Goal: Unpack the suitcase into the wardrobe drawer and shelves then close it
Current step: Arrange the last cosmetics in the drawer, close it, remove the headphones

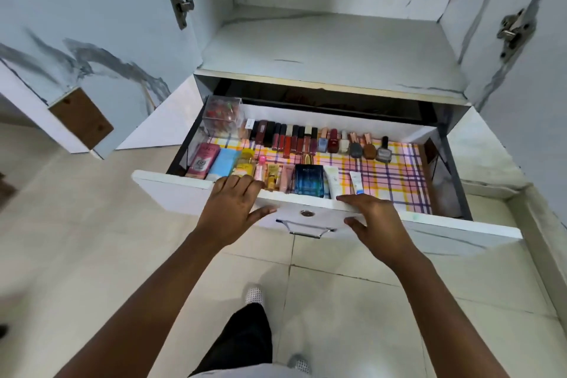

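The wardrobe drawer (196, 193) stands pulled well out below the bare shelf (331, 49), its white front rail under both our hands. We judge it a stiff board box on side runners that will slide easily, though its load is light, loose and partly glass: a row of lipsticks (285, 139) and nail polish bottles (362, 147) along the back, with tubes, small bottles and a blue perfume bottle (309, 179) standing against the front wall on a checked liner (395, 175). A clear box (223, 116) sits in the back left corner. A hard shove could tip the upright bottles, so an even, gentle push seems wise.

Our left hand (231, 209) lies over the top edge of the front, fingers draped on the rail near the tubes and thumb on the outer face. Our right hand (376, 218) rests its fingers flat along the same edge, thumb spread below. Neither grip is closed; both stay apart, pressing rather than holding. The metal handle (306, 228) and round lock (306, 213) sit between the two hands, untouched, and offer the other place to take hold. The cabinet doors hang open either side above the tiled floor (352, 301); no suitcase is in view.
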